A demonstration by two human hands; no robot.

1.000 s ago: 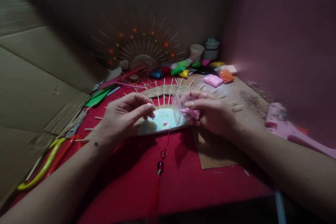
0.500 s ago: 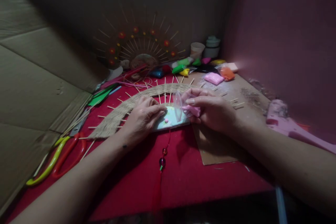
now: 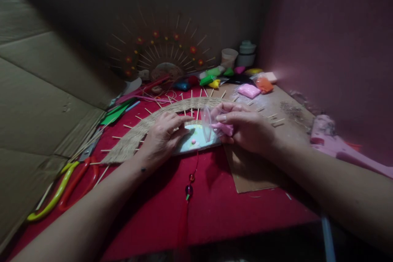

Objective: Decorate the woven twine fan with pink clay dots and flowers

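A woven half-ring fan frame (image 3: 123, 147) with thin sticks poking out lies on the red cloth. At its centre is a pale blue panel (image 3: 199, 138) bearing a small pink ball (image 3: 193, 142). My left hand (image 3: 164, 133) rests over the panel's left side, index finger stretched out and apart from the thumb, with nothing seen between them. In my right hand (image 3: 245, 125), above the panel's right end, is a clear plastic bag (image 3: 207, 125) with pink clay (image 3: 225, 128) inside. A red cord with beads (image 3: 188, 190) hangs from the panel's lower edge.
Red and yellow-handled scissors (image 3: 78, 180) lie at the left beside a cardboard wall (image 3: 46, 90). Bagged clays, including a pink packet (image 3: 248, 90), a cup (image 3: 229, 58) and a jar (image 3: 246, 54) stand behind. A pink glue gun (image 3: 337, 143) is at the right.
My left hand has shifted slightly left and its index finger has straightened away from the thumb. My right hand keeps hold of the bag. The whole view has shifted a little.
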